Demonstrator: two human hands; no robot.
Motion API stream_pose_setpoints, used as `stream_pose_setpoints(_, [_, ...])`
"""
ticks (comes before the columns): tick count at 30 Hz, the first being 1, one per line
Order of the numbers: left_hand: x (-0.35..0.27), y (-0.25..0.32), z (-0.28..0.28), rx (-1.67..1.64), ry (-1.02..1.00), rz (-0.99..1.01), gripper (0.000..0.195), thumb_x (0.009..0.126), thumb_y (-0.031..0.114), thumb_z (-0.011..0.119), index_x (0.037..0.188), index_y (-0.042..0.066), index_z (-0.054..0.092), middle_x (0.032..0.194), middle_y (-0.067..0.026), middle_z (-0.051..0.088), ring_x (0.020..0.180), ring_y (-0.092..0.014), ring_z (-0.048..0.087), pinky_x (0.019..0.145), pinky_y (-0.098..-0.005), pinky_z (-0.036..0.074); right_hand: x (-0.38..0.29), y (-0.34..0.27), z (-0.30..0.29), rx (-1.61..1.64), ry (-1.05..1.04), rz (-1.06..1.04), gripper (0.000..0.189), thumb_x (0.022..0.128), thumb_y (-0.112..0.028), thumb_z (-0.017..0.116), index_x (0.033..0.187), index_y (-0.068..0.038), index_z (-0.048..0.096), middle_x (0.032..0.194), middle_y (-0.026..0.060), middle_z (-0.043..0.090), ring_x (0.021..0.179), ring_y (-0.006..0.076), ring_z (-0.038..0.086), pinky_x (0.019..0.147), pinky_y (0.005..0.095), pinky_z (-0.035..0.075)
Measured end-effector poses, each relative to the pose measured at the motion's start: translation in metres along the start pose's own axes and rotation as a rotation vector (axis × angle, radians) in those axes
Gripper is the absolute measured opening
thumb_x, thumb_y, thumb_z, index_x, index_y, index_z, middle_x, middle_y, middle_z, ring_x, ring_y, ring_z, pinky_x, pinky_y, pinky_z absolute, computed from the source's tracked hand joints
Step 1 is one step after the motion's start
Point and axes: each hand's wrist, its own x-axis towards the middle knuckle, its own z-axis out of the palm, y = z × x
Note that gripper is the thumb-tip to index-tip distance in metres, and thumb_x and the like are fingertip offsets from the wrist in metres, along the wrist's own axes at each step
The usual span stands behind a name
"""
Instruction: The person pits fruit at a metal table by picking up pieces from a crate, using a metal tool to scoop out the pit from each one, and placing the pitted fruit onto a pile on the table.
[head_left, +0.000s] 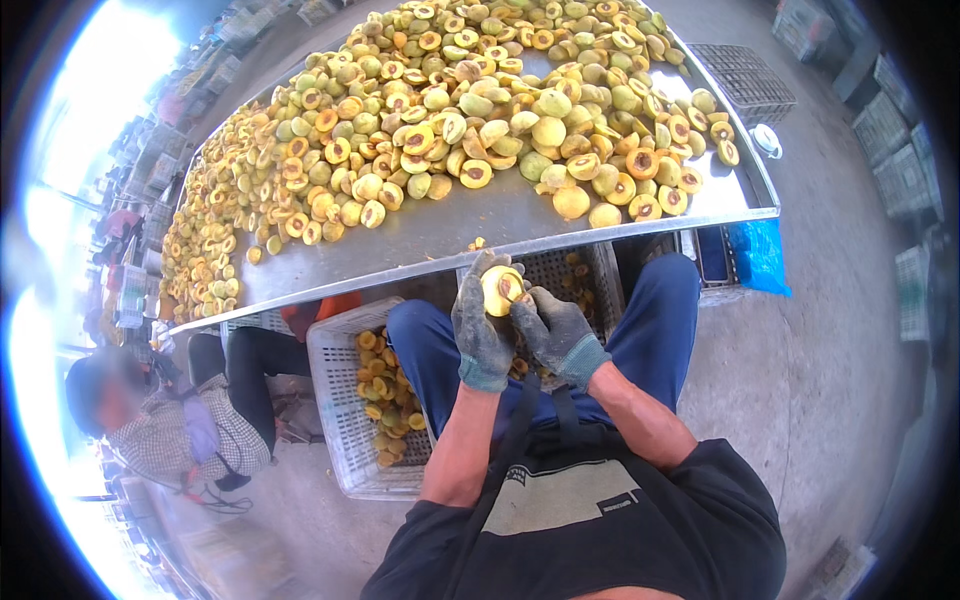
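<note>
My left hand (480, 330), in a grey work glove with a teal cuff, holds a halved yellow stone fruit (498, 291), perhaps a peach or apricot. Its cut face is turned up and shows a brown pit hollow. My right hand (559, 330), gloved alike, has its curled fingertips at the lower right edge of that fruit. Whether those fingers grip a small tool or a bit of fruit is hidden. Both hands are above my lap, just below the front rim of a metal table (360, 274). Many halved stone fruits (420, 135) are heaped on the table.
A white plastic crate (330, 420) with fruit halves stands left of my knee. Another crate (611, 281) with fruit pieces is under the table edge. A co-worker (195, 420) sits at the left. A blue plastic bag (757, 251) hangs at the right corner; a dark crate (742, 75) lies beyond.
</note>
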Motion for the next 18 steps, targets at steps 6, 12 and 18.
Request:
stream_pose_setpoints(6, [0.002, -0.007, 0.012, 0.267, 0.035, 0.150, 0.049, 0.108, 0.040, 0.032, 0.116, 0.001, 0.060, 0.102, -0.0126, 0.066, 0.087, -0.021, 0.064, 0.081, -0.0331, 0.054, -0.001, 0.001, 0.006, 0.039, 0.025, 0.030, 0.039, 0.102, -0.038, 0.049, 0.113, -0.001, 0.059, 0.092, 0.0298, 0.065, 0.090, 0.0478, 0.064, 0.075, 0.0510, 0.050])
stream_pose_setpoints(12, [0.005, -0.018, 0.016, 0.137, 0.148, 0.072, 0.045, 0.107, 0.041, 0.038, 0.111, 0.003, 0.061, 0.097, -0.0132, 0.066, 0.084, -0.021, 0.065, 0.077, -0.0349, 0.055, -0.002, 0.006, 0.007, 0.051, 0.041, 0.060, 0.035, 0.104, -0.032, 0.049, 0.109, 0.001, 0.060, 0.089, 0.0289, 0.066, 0.087, 0.0447, 0.067, 0.073, 0.0452, 0.051])
stream_pose_setpoints(18, [0.009, -0.019, 0.007, 0.142, 0.070, 0.081, 0.043, 0.108, 0.037, 0.038, 0.108, 0.001, 0.061, 0.095, -0.0127, 0.068, 0.075, -0.020, 0.067, 0.069, -0.0311, 0.058, -0.001, 0.012, 0.014, 0.039, 0.022, 0.076, 0.042, 0.103, -0.037, 0.047, 0.106, 0.003, 0.057, 0.085, 0.0317, 0.064, 0.084, 0.0491, 0.064, 0.072, 0.0518, 0.051])
